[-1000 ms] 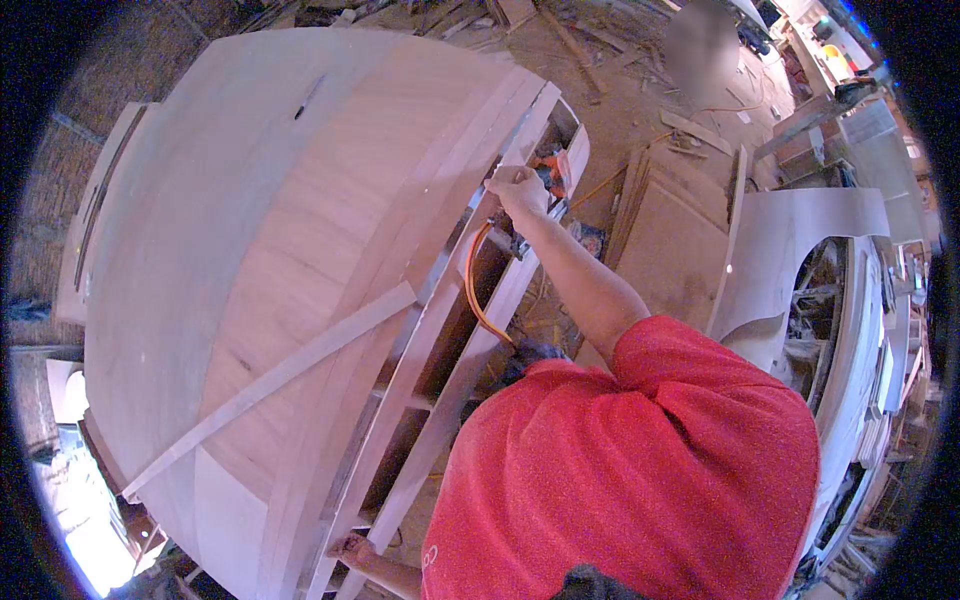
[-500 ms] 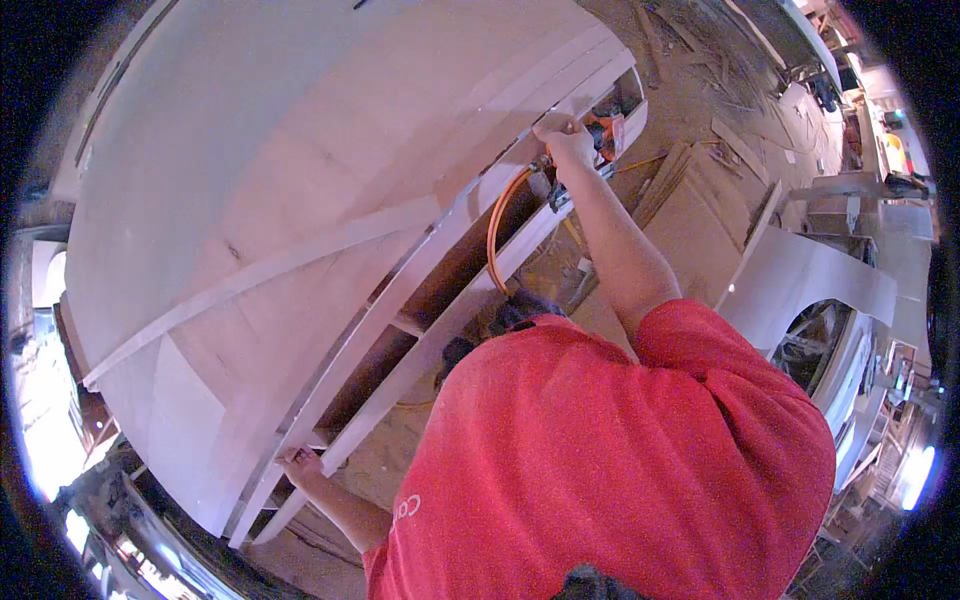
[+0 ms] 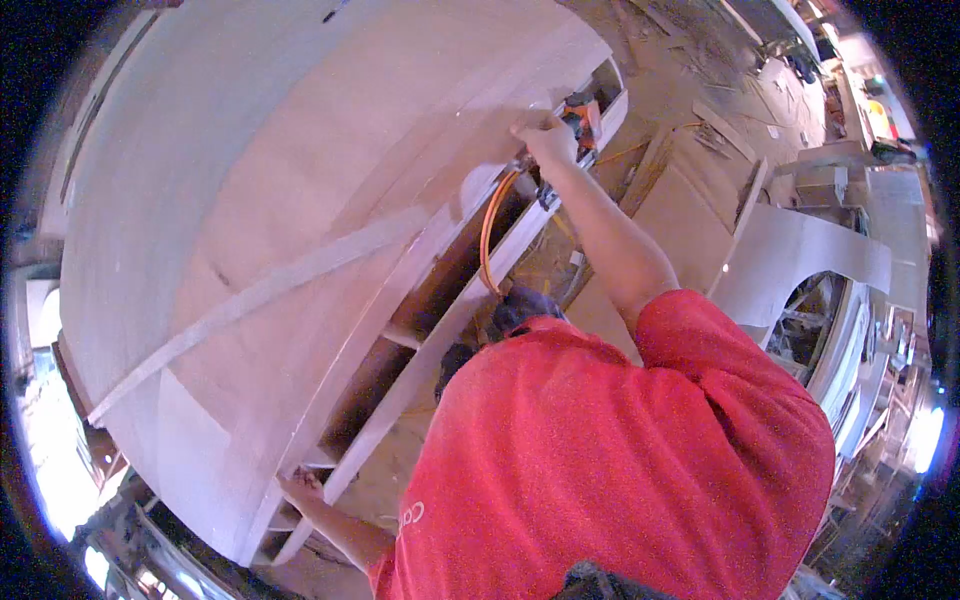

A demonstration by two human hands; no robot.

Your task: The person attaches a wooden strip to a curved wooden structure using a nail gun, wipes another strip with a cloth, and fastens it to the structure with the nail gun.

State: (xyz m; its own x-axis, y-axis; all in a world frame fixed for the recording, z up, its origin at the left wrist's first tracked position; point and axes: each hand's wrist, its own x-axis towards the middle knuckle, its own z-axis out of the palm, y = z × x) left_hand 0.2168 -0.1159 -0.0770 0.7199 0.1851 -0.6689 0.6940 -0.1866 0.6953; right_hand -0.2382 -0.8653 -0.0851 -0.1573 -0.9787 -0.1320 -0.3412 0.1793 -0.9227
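Observation:
A long pale wooden strip (image 3: 362, 342) runs along the edge of a large curved plywood panel (image 3: 300, 170), above an open cavity in the frame. My left hand (image 3: 302, 488) has its fingers curled over the near end of this strip. Further up, my right hand (image 3: 548, 142) is closed at the strip's edge, fingers over the panel side. Right beside it, an orange and black power tool (image 3: 582, 118), resembling a nail gun, sits at the frame. Part of the tool is hidden behind the hand. An orange hose (image 3: 487, 232) loops from near my right wrist down towards my body.
A lower frame rail (image 3: 415, 378) runs alongside the cavity, with short crosspieces inside. Wood boards and scraps (image 3: 725, 130) lie on the dusty floor to the right. A pale sheet with a curved cutout (image 3: 800, 250) stands beyond my right arm.
The dark gap between the strip and the panel has closed; the strip now looks flush with it. Both hands stay on the edge. The view has shifted slightly.

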